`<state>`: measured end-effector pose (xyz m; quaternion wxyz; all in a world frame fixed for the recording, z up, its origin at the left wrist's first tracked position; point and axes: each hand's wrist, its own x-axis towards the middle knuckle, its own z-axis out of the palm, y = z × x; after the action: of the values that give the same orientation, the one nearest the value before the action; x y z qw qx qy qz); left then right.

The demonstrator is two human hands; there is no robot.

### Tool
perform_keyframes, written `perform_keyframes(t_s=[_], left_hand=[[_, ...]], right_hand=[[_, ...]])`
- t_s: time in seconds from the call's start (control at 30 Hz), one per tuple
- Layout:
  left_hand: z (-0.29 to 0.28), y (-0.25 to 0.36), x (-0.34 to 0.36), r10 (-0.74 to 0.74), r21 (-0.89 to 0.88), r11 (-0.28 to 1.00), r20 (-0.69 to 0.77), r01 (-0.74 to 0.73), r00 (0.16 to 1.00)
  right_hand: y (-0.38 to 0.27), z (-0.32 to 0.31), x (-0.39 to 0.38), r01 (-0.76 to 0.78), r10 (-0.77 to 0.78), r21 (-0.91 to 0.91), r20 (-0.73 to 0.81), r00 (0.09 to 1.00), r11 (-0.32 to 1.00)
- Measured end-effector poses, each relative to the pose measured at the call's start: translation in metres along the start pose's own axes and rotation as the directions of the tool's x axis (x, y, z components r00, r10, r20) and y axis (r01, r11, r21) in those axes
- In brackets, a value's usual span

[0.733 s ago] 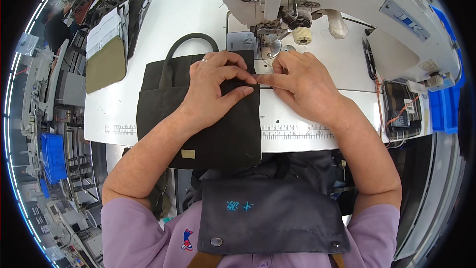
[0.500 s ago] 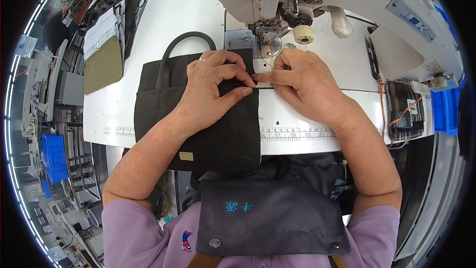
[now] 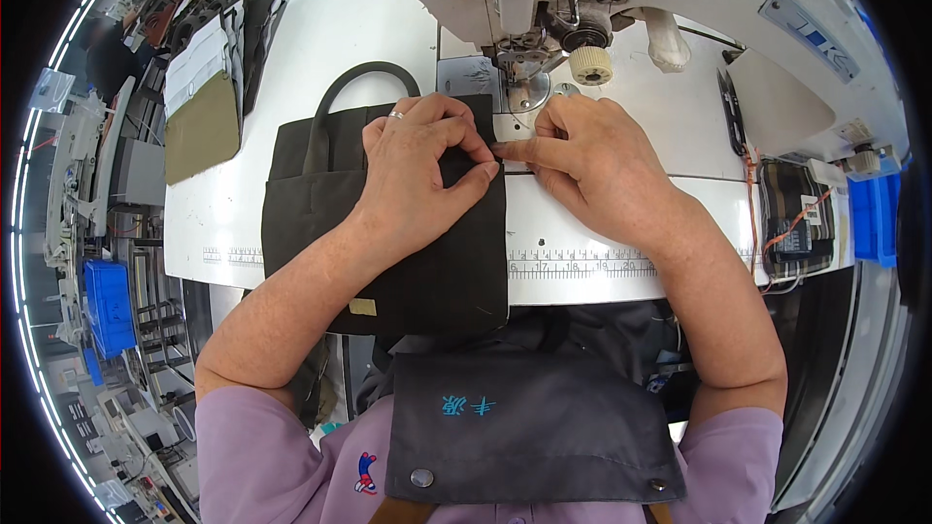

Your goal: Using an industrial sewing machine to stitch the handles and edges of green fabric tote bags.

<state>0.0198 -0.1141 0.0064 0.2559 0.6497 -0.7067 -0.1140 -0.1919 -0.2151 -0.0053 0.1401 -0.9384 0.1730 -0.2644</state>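
A dark olive-black fabric bag lies flat in front of me, its rounded handle at the far side and a small tan label near its close edge. My left hand rests over the bag, thumb and fingertips pinched at its right edge. From the other side my right hand meets the same edge, its fingers curled and pressed together there. The fingertips hide the exact bit of fabric being gripped. Just beyond the hands stand the presser foot and needle plate of a sewing machine.
The white sewing table has a ruler strip along its front. Dark and olive fabric pieces with papers lie at the left. Black thread snips and a striped fabric bundle sit at the right. Blue bins flank the table.
Both hands stay at the bag's right edge with hardly any movement. The left thumb has shifted slightly, its tip now closer to the index finger.
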Motion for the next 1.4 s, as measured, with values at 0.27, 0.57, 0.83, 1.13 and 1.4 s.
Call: perform_keyframes(t_s=[0.27,0.57,0.83,1.13,1.4], left_hand=[[0.005,0.003,0.003,-0.052,0.01,0.999,-0.024,0.052,0.998],[0.009,-0.001,0.002,-0.009,0.019,1.0,-0.05,0.01,0.999],[0.008,-0.001,0.0,0.02,0.047,0.999,-0.05,-0.018,0.999],[0.013,-0.003,0.001,0.062,0.082,0.995,-0.088,-0.054,0.994],[-0.001,0.001,-0.005,0.046,0.067,0.997,-0.064,-0.042,0.997]], right_hand=[[0.0,0.0,0.0,-0.003,0.002,-0.042,-0.014,1.0,0.999],[-0.005,-0.001,-0.001,0.023,-0.023,-0.004,-0.008,1.0,1.0],[-0.004,-0.001,0.002,0.04,-0.04,-0.022,-0.014,0.999,0.999],[-0.012,-0.004,0.001,0.068,-0.069,-0.036,-0.048,0.996,0.997],[-0.014,-0.003,0.001,0.133,-0.139,-0.157,-0.03,0.99,0.979]])
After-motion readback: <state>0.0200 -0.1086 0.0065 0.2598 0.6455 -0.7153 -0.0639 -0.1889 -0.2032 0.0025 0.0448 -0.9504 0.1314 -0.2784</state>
